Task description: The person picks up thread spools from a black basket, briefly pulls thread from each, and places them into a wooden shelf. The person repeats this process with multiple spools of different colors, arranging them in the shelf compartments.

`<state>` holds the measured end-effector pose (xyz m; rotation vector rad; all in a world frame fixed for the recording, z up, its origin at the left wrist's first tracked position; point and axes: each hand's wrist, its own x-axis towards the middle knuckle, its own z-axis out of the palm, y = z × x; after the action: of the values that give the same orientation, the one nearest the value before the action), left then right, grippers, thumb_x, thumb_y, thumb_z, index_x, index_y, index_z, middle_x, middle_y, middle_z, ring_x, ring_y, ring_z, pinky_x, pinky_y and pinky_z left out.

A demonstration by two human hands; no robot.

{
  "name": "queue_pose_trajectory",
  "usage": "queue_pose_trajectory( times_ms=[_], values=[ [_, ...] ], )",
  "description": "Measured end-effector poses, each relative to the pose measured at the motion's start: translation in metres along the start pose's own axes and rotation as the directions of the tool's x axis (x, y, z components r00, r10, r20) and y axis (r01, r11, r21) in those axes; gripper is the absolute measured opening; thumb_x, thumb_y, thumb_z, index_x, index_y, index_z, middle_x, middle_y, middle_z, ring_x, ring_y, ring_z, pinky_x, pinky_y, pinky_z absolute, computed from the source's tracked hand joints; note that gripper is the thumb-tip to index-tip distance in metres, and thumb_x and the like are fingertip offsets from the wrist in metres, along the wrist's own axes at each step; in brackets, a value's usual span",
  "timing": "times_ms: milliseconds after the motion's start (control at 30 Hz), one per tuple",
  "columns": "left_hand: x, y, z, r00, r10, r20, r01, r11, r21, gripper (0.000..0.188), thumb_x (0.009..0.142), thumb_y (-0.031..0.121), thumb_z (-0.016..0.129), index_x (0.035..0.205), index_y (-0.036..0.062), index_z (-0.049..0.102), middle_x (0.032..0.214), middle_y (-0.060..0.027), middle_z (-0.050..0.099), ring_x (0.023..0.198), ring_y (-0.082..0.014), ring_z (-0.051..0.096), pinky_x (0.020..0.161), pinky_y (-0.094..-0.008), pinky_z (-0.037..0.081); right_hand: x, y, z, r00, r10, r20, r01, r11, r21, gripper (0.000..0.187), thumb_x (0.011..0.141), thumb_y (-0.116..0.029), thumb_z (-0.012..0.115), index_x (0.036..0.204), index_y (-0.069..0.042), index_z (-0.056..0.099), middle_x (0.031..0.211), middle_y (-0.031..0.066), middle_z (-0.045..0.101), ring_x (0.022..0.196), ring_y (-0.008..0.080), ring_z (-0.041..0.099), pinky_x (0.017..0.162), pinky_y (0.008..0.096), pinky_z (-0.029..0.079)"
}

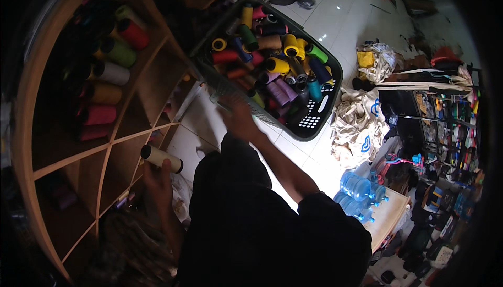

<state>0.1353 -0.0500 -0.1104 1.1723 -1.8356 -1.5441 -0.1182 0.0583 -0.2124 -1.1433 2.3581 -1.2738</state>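
Observation:
A cream thread spool (163, 159) with dark ends lies in my left hand (159, 179), fingers and thumb closed round it, in front of the wooden shelf (111, 153). My right hand (241, 120) reaches toward the near left side of a dark plastic basket (335, 75); motion smears its fingers, and I cannot tell whether it touches the basket. Inside the basket is a heap of thread spools in many colours, among them a yellow spool (277, 66), a purple spool (279, 93) and a teal spool (314, 89).
Upper shelf compartments hold several spools, including a red spool (132, 33) and a pink spool (99, 114). Cream cloth bags (356, 127) lie heaped right of the basket. Blue water jugs (356, 187) lie by a small table (390, 214). Cluttered racks (445, 124) line the far right.

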Motion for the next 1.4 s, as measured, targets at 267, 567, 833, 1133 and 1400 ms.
queue_pose_trajectory(
  times_ms=[267,567,833,1133,1400],
  values=[
    [0.001,0.001,0.025,0.987,-0.062,-0.151,0.071,0.996,0.060,0.048,0.093,0.012,0.061,0.132,-0.0075,0.043,0.120,-0.0174,0.056,0.109,-0.0215,0.054,0.097,-0.0332,0.040,0.070,0.160,0.015,0.900,0.157,0.407,0.102,0.832,-0.546,0.045,0.091,-0.039,0.046,0.134,-0.025,0.052,0.114,0.0161,0.064,0.107,0.0360,0.060,0.090,0.0419,0.050],
    [0.013,0.018,0.061,0.960,-0.171,-0.222,0.155,0.984,-0.090,0.039,0.092,0.008,0.061,0.125,-0.0076,0.048,0.114,-0.0152,0.060,0.105,-0.0178,0.055,0.092,-0.0320,0.044,0.086,0.236,0.042,0.768,0.424,0.481,-0.466,0.884,-0.036,0.057,0.091,-0.039,0.059,0.137,-0.009,0.045,0.130,0.0140,0.055,0.119,0.0283,0.054,0.098,0.0373,0.044],
    [0.032,0.016,0.080,0.976,-0.101,-0.193,0.106,0.994,0.014,0.044,0.092,0.009,0.062,0.131,-0.0046,0.045,0.117,-0.0128,0.058,0.104,-0.0175,0.055,0.091,-0.0312,0.043,0.097,0.149,-0.023,0.634,0.559,0.535,-0.769,0.532,0.356,0.066,0.082,-0.030,0.073,0.134,0.001,0.048,0.127,0.0164,0.056,0.119,0.0248,0.052,0.099,0.0338,0.042],
    [0.062,0.005,0.101,0.992,-0.098,-0.082,0.091,0.992,-0.089,0.035,0.092,0.011,0.062,0.123,-0.0008,0.049,0.107,-0.0083,0.058,0.101,-0.0151,0.055,0.089,-0.0286,0.043,0.056,0.097,-0.107,0.853,0.514,0.096,-0.522,0.830,0.197,0.044,0.075,-0.011,0.078,0.115,0.001,0.062,0.099,0.0123,0.068,0.097,0.0187,0.063,0.093,0.0322,0.047],
    [0.080,0.028,0.149,0.997,0.021,0.078,-0.014,0.996,-0.089,0.033,0.093,0.018,0.058,0.119,-0.0025,0.051,0.103,-0.0101,0.060,0.095,-0.0175,0.059,0.083,-0.0320,0.048,0.062,0.090,-0.162,0.810,0.558,0.181,-0.432,0.358,0.828,0.038,0.083,0.003,0.067,0.119,0.000,0.054,0.113,0.0109,0.060,0.105,0.0212,0.060,0.094,0.0322,0.048]
  ],
)
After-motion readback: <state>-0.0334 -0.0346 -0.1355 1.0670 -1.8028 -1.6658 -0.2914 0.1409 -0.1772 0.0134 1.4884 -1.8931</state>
